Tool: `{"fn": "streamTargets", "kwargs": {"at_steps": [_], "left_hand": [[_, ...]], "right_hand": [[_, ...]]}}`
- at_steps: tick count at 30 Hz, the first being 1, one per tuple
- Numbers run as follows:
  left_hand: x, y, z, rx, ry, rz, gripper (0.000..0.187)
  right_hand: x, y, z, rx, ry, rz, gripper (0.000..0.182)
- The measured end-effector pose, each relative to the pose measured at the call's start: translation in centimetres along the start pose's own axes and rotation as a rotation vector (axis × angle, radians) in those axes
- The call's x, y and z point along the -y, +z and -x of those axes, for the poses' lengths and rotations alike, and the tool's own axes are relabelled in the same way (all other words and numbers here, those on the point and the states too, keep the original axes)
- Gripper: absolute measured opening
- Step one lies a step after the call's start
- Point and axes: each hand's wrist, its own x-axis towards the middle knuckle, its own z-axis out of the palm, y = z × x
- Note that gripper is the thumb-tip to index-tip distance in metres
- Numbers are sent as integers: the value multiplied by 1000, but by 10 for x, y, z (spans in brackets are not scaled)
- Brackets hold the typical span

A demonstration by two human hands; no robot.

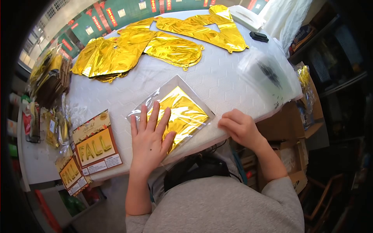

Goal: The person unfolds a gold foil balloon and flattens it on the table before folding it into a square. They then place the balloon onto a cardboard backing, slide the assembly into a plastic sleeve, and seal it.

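A clear plastic bag [199, 102] with a folded gold foil balloon [185, 115] inside lies at an angle near the table's front edge. My left hand [148, 144] rests flat on the bag's left part, fingers spread, covering some of the foil. Just off the bag's right corner is my right hand [241, 128], its fingers curled together in a pinch. Whatever those fingers may hold is too small or hidden to make out. Left of my left hand lie two printed cards marked FALL, a larger card [97, 144] and a smaller card [72, 175] overhanging the edge.
Flat gold foil letter balloons [116, 54] spread over the back of the white-covered table [217, 77]. A stack of clear bags [268, 73] lies at right, a black object [259, 37] behind it. Cardboard boxes [289, 120] stand beyond the right edge; brown packs [50, 77] are piled at left.
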Motion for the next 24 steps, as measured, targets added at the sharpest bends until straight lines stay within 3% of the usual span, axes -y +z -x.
{"fn": "streamTargets", "kwargs": {"at_steps": [4, 8, 13, 17, 19, 24], "left_hand": [[1, -2, 0, 27, 20, 13, 63], [1, -4, 0, 31, 24, 13, 63], [1, -4, 1, 35, 32, 35, 63], [1, -4, 1, 35, 38, 20, 62], [2, -6, 1, 51, 28, 34, 62], [3, -12, 2, 51, 83, 130, 63]], "right_hand": [[10, 21, 36, -150, -180, 153, 23], [36, 38, 80, -101, -285, 54, 25], [35, 33, 141, 66, -7, -40, 24], [5, 28, 186, 32, 211, 79, 23], [-2, 30, 193, 63, 561, 269, 28], [14, -12, 145, -89, 455, 402, 37]]}}
